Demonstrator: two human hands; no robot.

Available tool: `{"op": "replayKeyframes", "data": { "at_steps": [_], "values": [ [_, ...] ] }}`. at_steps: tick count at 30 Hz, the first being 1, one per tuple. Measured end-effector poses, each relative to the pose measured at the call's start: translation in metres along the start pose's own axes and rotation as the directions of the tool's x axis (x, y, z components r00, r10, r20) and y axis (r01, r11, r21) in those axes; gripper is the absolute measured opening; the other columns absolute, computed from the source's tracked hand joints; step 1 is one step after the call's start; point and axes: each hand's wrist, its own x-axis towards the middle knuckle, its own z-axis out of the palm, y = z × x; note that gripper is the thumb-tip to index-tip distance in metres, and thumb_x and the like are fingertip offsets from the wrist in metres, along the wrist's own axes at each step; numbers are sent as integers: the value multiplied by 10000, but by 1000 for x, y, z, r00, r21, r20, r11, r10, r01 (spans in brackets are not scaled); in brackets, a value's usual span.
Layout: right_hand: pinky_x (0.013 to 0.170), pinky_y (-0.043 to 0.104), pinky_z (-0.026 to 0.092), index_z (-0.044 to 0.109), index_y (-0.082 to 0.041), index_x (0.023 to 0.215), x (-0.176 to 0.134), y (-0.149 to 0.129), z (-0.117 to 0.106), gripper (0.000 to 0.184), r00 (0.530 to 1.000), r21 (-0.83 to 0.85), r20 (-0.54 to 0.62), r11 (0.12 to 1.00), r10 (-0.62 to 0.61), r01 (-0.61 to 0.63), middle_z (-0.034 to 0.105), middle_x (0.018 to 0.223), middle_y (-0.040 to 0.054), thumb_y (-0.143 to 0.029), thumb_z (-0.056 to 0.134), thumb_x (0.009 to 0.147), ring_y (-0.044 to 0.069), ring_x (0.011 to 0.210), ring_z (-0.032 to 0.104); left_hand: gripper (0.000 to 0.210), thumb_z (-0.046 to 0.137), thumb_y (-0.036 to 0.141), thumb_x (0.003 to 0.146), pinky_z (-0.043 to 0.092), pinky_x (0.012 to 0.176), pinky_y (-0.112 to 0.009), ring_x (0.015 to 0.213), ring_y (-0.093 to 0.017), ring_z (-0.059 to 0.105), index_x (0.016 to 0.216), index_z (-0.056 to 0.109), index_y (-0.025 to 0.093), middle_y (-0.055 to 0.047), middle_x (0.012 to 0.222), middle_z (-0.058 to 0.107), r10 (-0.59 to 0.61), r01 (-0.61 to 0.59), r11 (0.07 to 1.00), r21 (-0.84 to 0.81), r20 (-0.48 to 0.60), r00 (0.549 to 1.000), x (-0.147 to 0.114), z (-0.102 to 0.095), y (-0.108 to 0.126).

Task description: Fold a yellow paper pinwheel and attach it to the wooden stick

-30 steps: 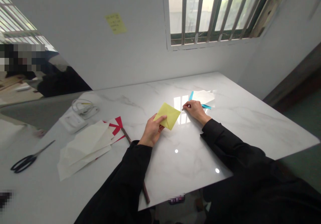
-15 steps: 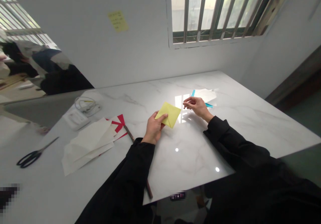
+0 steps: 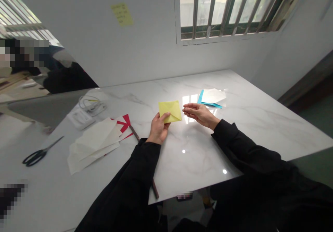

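Note:
A small yellow envelope (image 3: 171,110) with folded flaps is held above the table, my left hand (image 3: 158,127) pinching its lower left corner with the thumb on top. Just right of the envelope, apart from it, is my right hand (image 3: 200,114). Its fingers are stretched out and point left, and nothing shows in them. Behind the right hand, white paper (image 3: 213,95) lies over a blue piece of paper (image 3: 201,96) on the table.
The marble-patterned table (image 3: 203,155) holds white paper sheets (image 3: 95,143) over red paper (image 3: 126,119), black scissors (image 3: 36,157), a white device with a cable (image 3: 80,117) and a dark stick (image 3: 155,188). A yellow note (image 3: 122,14) is on the wall. Another person (image 3: 65,74) appears far left.
The envelope has turned so its edges lie more level, and it has shifted slightly left. My right hand's fingers have straightened out of a pinch. The view has tilted a little.

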Motion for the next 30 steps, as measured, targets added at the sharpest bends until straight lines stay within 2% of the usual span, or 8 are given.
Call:
{"op": "replayKeyframes", "data": {
  "at_steps": [5,10,13,17,23,27,30],
  "values": [
    [965,364,619,806,-200,949,0,1,-2,522,999,-94,34,996,10,-7,820,1108,83,-512,1052,612,212,1040,755,419,910,186,672,596,902,-315,943,-181,736,1001,651,190,-50,1042,779,6,-9,998,66,52,999,2,0,-2],
    [1070,463,605,782,-211,923,-8,-6,-2,469,987,-104,163,994,5,13,776,1334,106,-538,1017,682,271,1207,736,480,911,202,643,597,857,-321,911,-188,735,1047,653,195,-44,1016,778,30,-30,992,120,2,1000,5,-4,-3],
    [1052,468,617,771,-205,914,-9,-4,-1,441,978,-99,209,995,-9,30,791,1209,86,-513,1010,708,243,1121,756,484,911,200,622,595,811,-305,889,-191,736,1031,653,191,-47,1001,784,36,-35,991,127,-5,999,3,-4,-4],
    [883,370,638,785,-192,869,-3,7,-1,458,987,-124,157,992,22,-2,774,931,32,-481,1039,620,188,896,741,538,947,227,592,609,802,-318,919,-234,766,1054,675,180,-70,1002,803,-12,-10,982,189,112,994,-5,0,-5],
    [755,288,560,819,-176,864,-1,8,-2,375,997,-252,73,966,-30,47,775,822,20,-444,983,660,152,757,684,608,984,249,606,626,914,-391,1047,-311,782,1154,733,167,-124,1090,822,-68,8,970,244,240,968,-12,5,-4],
    [774,309,557,824,-170,877,-2,5,-1,359,989,-353,65,925,-130,144,788,839,37,-468,941,713,170,770,691,543,981,423,682,638,879,-387,1077,-329,778,1111,773,165,-131,1105,829,-75,19,963,267,202,976,-10,4,-2],
    [770,317,560,823,-169,882,-1,6,0,375,983,-395,71,900,-169,183,792,854,45,-488,931,719,183,786,698,575,994,488,660,644,856,-385,1047,-322,784,1086,787,162,-123,1102,838,-48,-4,952,306,161,986,-9,1,-1]
  ]
}}
